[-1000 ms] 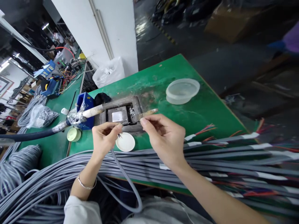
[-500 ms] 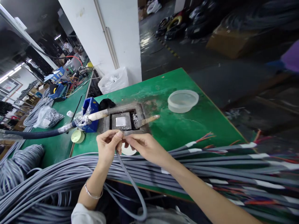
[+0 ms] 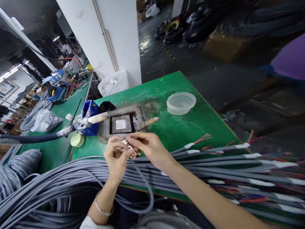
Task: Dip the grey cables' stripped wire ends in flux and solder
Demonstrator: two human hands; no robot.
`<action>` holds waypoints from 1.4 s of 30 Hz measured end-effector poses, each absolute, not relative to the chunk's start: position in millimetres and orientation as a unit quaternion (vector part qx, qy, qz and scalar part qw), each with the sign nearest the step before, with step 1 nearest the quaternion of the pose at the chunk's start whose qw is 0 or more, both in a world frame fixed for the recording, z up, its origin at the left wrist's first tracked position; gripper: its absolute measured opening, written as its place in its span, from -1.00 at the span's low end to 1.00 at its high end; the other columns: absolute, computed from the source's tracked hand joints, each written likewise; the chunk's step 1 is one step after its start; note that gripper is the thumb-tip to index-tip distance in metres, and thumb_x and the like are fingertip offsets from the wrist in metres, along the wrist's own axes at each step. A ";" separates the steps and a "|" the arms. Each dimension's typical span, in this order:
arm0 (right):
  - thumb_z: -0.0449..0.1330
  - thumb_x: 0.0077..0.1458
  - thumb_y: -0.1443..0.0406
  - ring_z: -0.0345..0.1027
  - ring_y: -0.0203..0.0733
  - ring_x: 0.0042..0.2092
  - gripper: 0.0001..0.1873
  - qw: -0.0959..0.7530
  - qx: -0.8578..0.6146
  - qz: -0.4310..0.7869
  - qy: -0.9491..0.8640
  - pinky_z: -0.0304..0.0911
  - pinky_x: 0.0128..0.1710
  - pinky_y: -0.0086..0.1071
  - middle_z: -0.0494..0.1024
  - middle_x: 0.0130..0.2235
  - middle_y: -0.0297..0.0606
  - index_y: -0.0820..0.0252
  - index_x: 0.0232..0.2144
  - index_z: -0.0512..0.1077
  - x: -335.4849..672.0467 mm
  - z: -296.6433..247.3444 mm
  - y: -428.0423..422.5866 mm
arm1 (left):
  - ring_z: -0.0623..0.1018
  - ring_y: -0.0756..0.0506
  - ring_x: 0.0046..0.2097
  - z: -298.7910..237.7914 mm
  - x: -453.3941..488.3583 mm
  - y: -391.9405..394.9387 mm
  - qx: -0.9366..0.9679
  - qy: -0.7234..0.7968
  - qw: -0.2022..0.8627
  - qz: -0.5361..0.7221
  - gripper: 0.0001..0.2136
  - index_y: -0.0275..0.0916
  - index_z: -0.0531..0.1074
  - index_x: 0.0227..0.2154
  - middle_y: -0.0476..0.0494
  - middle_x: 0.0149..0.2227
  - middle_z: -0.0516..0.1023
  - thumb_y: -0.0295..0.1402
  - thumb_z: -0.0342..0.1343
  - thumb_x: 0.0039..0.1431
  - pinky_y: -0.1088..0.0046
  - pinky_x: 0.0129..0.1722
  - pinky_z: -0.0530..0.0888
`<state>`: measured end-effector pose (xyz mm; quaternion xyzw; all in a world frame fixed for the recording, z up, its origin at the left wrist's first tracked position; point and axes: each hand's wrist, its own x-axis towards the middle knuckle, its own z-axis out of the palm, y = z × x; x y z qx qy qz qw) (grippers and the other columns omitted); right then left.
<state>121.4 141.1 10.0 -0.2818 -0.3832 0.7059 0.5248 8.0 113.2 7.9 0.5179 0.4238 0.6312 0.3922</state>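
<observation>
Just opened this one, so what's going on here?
A person's left hand holds a gray cable near its end, with the right hand working close beside it; the fingers hide just what the right one grips. The cable loops down toward the person. Below the hands, a thick bundle of gray cables runs along the near side of the green table. Beyond them is a square block with a shiny top.

The left hand [image 3: 116,158] holds a looping gray cable [image 3: 152,201], and the right hand [image 3: 150,148] meets it at the cable's end, where fingers hide the detail. Both are above a bundle of gray cables [image 3: 78,167] lying across the green table [image 3: 162,87]. Beyond them, a grimy square well [image 3: 138,111] sits between a blue bin [image 3: 94,128] and a translucent tub [image 3: 177,110].
</observation>
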 end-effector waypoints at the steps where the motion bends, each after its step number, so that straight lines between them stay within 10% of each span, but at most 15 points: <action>1: 0.34 -0.21 0.09 0.10 -0.44 -0.67 -0.66 0.536 -0.291 0.687 -0.396 0.06 -0.67 -0.50 0.27 -0.71 -0.46 0.27 -0.60 0.42 122.0 10.6 140.3 | 0.43 0.14 -0.62 6.2 9.7 111.6 0.487 0.431 0.396 0.648 -0.81 -0.30 0.39 -0.57 0.01 -0.33 0.35 -0.38 0.32 -0.14 0.61 -0.68 0.43; 11: 0.33 -0.24 0.31 0.22 -0.42 -0.64 -0.88 0.583 -0.333 0.582 -0.459 0.15 -0.66 -0.51 0.46 -0.62 -0.35 0.24 -0.58 0.48 123.6 13.7 133.9 | 0.38 0.09 -0.69 18.0 -1.5 102.0 0.417 0.517 0.512 0.544 -0.76 -0.36 0.49 -0.61 0.03 -0.70 0.36 -0.25 0.32 -0.15 0.62 -0.72 0.37; 15: 0.41 -0.37 0.24 0.21 -0.42 -0.65 -0.68 0.526 -0.327 0.672 -0.407 0.16 -0.67 -0.52 0.47 -0.61 -0.38 0.24 -0.47 0.47 122.2 14.4 134.5 | 0.41 0.07 -0.66 16.1 -2.2 97.6 0.405 0.506 0.470 0.600 -0.84 -0.31 0.54 -0.59 -0.02 -0.66 0.45 -0.31 0.32 -0.15 0.61 -0.70 0.39; 42: 0.23 -0.07 0.24 0.37 -0.26 -0.44 -0.84 0.565 -0.357 0.508 -0.543 0.23 -0.45 -0.41 0.57 -0.49 -0.24 0.21 -0.58 0.50 126.3 11.0 137.4 | 0.24 0.15 -0.76 12.7 4.7 99.8 0.416 0.518 0.416 0.621 -0.83 -0.31 0.51 -0.64 0.06 -0.77 0.31 -0.31 0.31 -0.13 0.68 -0.80 0.14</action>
